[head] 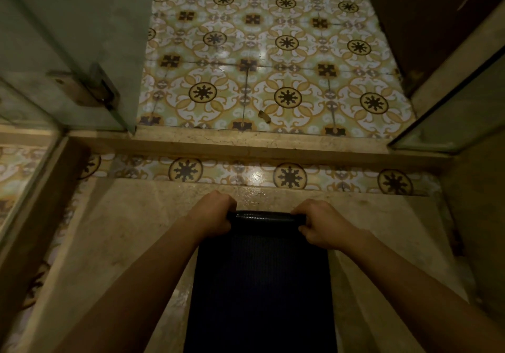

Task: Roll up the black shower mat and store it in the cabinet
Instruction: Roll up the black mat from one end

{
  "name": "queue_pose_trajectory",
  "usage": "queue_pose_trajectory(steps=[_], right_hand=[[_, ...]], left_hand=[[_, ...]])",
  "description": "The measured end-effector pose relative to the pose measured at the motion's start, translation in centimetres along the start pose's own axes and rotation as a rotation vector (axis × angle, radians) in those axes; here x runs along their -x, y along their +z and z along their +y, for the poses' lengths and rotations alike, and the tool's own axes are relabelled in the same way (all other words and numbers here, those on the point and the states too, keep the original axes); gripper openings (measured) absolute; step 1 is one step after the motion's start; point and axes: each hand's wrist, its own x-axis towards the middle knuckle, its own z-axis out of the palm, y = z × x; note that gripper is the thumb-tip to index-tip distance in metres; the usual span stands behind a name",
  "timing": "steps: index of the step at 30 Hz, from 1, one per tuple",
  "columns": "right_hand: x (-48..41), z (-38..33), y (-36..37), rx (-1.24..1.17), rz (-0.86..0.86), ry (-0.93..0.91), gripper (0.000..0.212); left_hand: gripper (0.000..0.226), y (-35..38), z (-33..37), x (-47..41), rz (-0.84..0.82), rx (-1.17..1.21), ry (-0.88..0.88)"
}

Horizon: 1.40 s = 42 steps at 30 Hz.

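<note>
Your left hand (211, 213) and right hand (321, 222) each clamp one end of the small roll at the far edge of the black shower mat (262, 284). That mat lies flat on the beige shower floor (123, 243), stretching back toward you, below the patterned tiles (273, 60).

**Count of things in view**

Two bare hands: the left hand (211, 213) and the right hand (321, 222). One black ribbed shower mat (261, 284), its single rolled edge running between the fingers of both hands. One stone threshold (246, 144) beyond the fingertips. One small broken chip (264, 116) farther out on the patterned tiles.
</note>
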Motion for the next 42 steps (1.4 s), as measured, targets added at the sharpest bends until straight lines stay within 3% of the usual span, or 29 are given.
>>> queue_pose_trajectory(steps=[3, 11, 18, 24, 29, 34, 36, 42], right_hand=[[0.2, 0.2, 0.1, -0.033, 0.008, 0.021, 0.033], [0.2, -0.2, 0.5, 0.062, -0.026, 0.009, 0.039], [0.3, -0.5, 0.2, 0.061, -0.056, 0.041, 0.032], [0.7, -1.0, -0.2, 0.112, -0.086, 0.005, 0.031], [0.6, -0.7, -0.9, 0.039, -0.123, 0.047, 0.027], [0.9, -1.4, -0.2, 0.067, -0.081, 0.042, 0.026], [1.1, -1.4, -0.1, 0.085, -0.084, 0.027, 0.025], [1.5, -1.0, -0.3, 0.007, -0.169, 0.101, 0.023]], left_hand=[[0.022, -0.2, 0.2, -0.3, -0.059, -0.013, -0.001], [0.019, 0.2, 0.1, 0.4, 0.032, -0.121, 0.043], [0.017, 0.1, 0.4, 0.3, -0.070, -0.149, 0.040], [0.018, 0.7, 1.3, 1.4, 0.032, -0.160, 0.022], [0.015, 0.0, 0.9, 1.5, -0.099, -0.134, 0.036], [0.027, 0.6, 0.8, 1.9, -0.033, -0.081, 0.028], [0.021, 0.6, 0.7, 2.0, -0.023, -0.099, 0.025], [0.019, 0.1, 0.7, 2.1, -0.165, -0.117, 0.035]])
